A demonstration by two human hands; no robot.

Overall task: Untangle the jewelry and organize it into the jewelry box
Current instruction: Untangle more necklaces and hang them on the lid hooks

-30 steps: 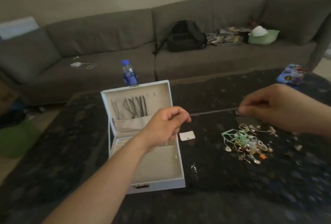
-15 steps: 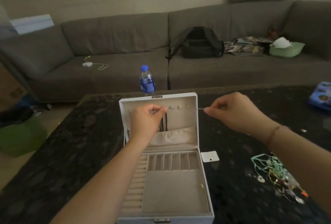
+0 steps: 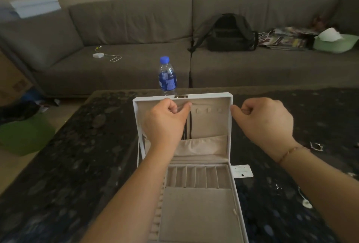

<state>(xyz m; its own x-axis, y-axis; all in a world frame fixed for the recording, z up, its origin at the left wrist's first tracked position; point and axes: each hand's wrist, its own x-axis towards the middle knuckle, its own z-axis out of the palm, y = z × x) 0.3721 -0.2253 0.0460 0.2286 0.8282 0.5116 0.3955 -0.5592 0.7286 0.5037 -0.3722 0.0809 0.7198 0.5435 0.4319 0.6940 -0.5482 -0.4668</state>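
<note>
1. Both hands are raised at the upright lid of the jewelry box (image 3: 211, 124): the left hand (image 3: 165, 121) has its fingers curled and pinched together against the lid's lining near the top hooks, and the right hand (image 3: 262, 120) has its fingers curled and pinched just at the lid's right edge. What each pinches is too thin to make out.
2. One white jewelry box stands open on the dark bench (image 3: 77, 155), its tray showing six narrow slots above one larger flat compartment.
3. Dark cords (image 3: 189, 128) hang inside the lid, just right of the left hand.
4. One white card (image 3: 242, 171) lies touching the box's right side.
5. One blue-capped water bottle (image 3: 167, 76) stands behind the lid; its label is unreadable.
6. One black backpack (image 3: 229, 33) sits on the grey sofa (image 3: 126, 21).
</note>
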